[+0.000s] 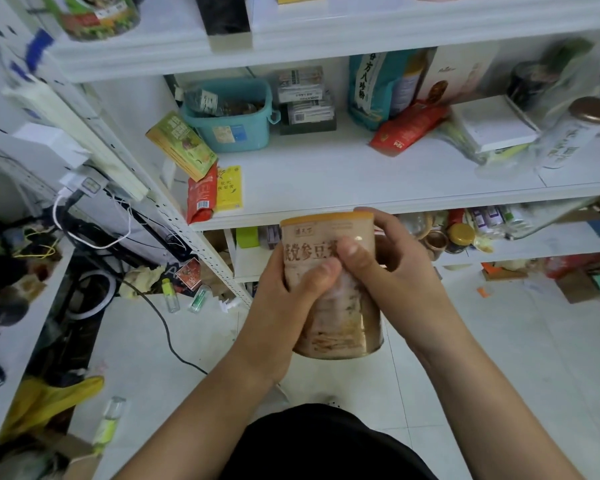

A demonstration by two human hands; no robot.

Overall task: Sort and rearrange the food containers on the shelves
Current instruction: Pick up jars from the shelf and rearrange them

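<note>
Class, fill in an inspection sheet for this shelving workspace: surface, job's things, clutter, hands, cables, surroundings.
Surface: white middle shelf, goods along its back and left end.
Job's things: orange-lidded tin held in front of the shelf; teal bin and red pouch on it.
Clutter: small bottles lying on the floor.
Hands: left hand and right hand both grip the tin.
Cables: black cable crosses the floor; white cable loops at left.
Surroundings: white tiled floor; crowded lower shelf.

Unsleeved left forearm [205, 400] and right forearm [482, 386], thumbnails cut short; a plain black garment [326, 445] shows at 6 o'clock.
</note>
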